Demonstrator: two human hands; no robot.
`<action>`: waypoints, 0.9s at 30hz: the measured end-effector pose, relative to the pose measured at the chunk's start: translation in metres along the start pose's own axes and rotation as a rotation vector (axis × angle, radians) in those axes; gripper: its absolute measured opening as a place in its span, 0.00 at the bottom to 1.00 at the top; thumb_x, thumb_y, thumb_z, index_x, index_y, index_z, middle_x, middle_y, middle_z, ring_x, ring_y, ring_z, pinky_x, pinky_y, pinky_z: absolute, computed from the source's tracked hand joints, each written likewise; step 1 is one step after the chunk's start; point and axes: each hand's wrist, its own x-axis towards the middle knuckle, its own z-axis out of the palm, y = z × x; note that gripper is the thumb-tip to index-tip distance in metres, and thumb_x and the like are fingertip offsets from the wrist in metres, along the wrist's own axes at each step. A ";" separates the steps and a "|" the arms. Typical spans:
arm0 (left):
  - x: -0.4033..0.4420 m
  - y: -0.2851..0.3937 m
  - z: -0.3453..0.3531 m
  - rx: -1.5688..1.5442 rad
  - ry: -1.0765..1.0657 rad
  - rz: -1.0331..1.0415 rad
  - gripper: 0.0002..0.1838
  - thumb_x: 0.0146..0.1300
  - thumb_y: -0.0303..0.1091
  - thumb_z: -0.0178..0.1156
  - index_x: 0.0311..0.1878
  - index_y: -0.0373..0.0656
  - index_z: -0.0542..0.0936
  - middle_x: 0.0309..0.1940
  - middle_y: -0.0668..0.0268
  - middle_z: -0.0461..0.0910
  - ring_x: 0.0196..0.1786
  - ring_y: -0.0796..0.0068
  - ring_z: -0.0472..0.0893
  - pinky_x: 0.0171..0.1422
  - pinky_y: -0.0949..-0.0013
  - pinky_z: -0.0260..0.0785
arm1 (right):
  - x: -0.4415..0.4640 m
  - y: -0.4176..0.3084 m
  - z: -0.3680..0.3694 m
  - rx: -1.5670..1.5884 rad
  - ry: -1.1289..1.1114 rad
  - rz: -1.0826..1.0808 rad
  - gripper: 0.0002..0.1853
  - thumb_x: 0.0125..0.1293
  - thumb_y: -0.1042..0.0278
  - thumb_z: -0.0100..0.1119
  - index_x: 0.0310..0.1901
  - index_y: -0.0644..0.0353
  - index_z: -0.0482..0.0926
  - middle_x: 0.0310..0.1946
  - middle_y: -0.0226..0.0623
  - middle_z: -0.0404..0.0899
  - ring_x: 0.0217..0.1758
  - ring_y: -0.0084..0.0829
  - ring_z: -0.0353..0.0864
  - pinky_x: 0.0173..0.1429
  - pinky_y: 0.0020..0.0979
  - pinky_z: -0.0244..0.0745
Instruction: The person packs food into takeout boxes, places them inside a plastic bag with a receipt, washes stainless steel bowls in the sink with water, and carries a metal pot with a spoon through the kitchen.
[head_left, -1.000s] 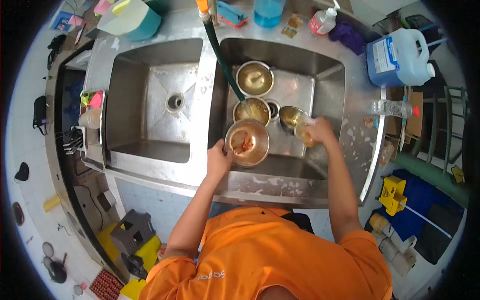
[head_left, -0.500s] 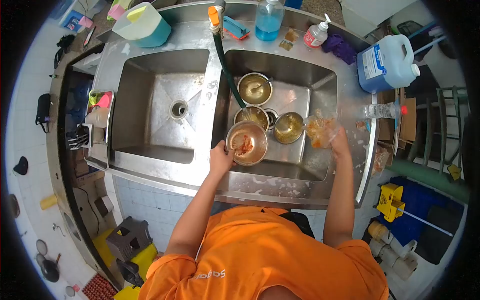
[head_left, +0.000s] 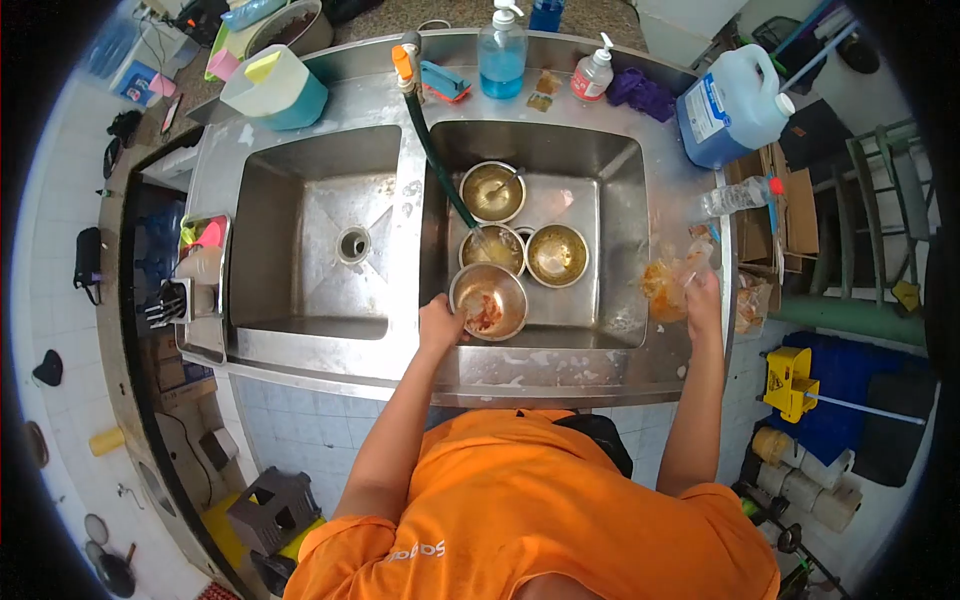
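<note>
My left hand (head_left: 440,324) is closed on the rim of a metal bowl (head_left: 511,284) with reddish food scraps at its bottom, near the sink's front edge. In my right hand (head_left: 704,302), closed fingers grip a clear plastic bag (head_left: 664,288) holding orange scraps, over the steel ledge right of the basin. Three more metal bowls rest in the right basin: a back bowl (head_left: 493,192), a middle bowl (head_left: 492,248) partly covered by the held one, and a right bowl (head_left: 557,255). Yellowish liquid shows in them. A dark green hose (head_left: 436,158) reaches down to the middle bowl.
The left basin (head_left: 310,250) lies beside the right one. Along the back ledge stand a turquoise tub (head_left: 285,95), a blue soap bottle (head_left: 502,60), a pump bottle (head_left: 592,72) and a purple cloth (head_left: 642,95). A large blue jug (head_left: 725,115) and a clear bottle (head_left: 738,198) are at right.
My right hand has moved the plastic bag right, away from the right bowl and onto the side ledge. That bowl, tilted before, now sits flatter. My left hand keeps its bowl.
</note>
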 end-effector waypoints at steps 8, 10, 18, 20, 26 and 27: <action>0.011 -0.014 0.006 0.017 -0.056 -0.011 0.15 0.63 0.31 0.65 0.44 0.25 0.81 0.28 0.46 0.87 0.23 0.58 0.88 0.27 0.63 0.82 | 0.007 0.044 -0.044 0.229 0.411 -0.063 0.23 0.68 0.73 0.61 0.65 0.62 0.72 0.56 0.38 0.81 0.57 0.32 0.82 0.62 0.36 0.77; 0.017 -0.024 0.008 0.201 -0.008 0.090 0.15 0.64 0.32 0.65 0.45 0.25 0.81 0.28 0.46 0.87 0.23 0.58 0.88 0.28 0.62 0.83 | 0.003 0.038 -0.032 0.085 0.487 0.050 0.26 0.66 0.73 0.63 0.65 0.62 0.71 0.56 0.40 0.80 0.58 0.36 0.81 0.64 0.39 0.76; 0.002 0.006 0.003 0.057 0.000 -0.078 0.15 0.65 0.32 0.63 0.43 0.25 0.81 0.28 0.42 0.86 0.23 0.53 0.88 0.33 0.57 0.83 | -0.003 0.030 0.125 -0.350 -0.013 -0.352 0.17 0.59 0.67 0.69 0.50 0.61 0.80 0.41 0.45 0.86 0.48 0.46 0.86 0.55 0.45 0.78; 0.003 -0.002 0.006 0.085 0.039 -0.033 0.13 0.64 0.31 0.62 0.40 0.26 0.80 0.27 0.40 0.85 0.25 0.47 0.87 0.34 0.52 0.82 | 0.026 0.085 0.179 -0.751 -0.449 -0.057 0.14 0.60 0.63 0.62 0.44 0.63 0.84 0.37 0.58 0.86 0.44 0.51 0.89 0.48 0.47 0.81; -0.004 -0.015 0.015 0.346 0.281 0.267 0.09 0.59 0.25 0.61 0.39 0.28 0.75 0.30 0.36 0.81 0.39 0.31 0.81 0.47 0.39 0.75 | 0.074 0.200 0.288 -0.857 -0.728 0.690 0.18 0.67 0.65 0.53 0.50 0.67 0.83 0.47 0.53 0.87 0.44 0.52 0.88 0.41 0.52 0.84; -0.006 -0.016 0.015 0.357 0.269 0.265 0.09 0.59 0.25 0.61 0.39 0.28 0.75 0.31 0.35 0.80 0.39 0.31 0.81 0.48 0.39 0.75 | 0.073 0.216 0.294 -0.679 -0.611 0.855 0.19 0.71 0.65 0.52 0.57 0.68 0.80 0.48 0.50 0.85 0.45 0.50 0.88 0.35 0.51 0.84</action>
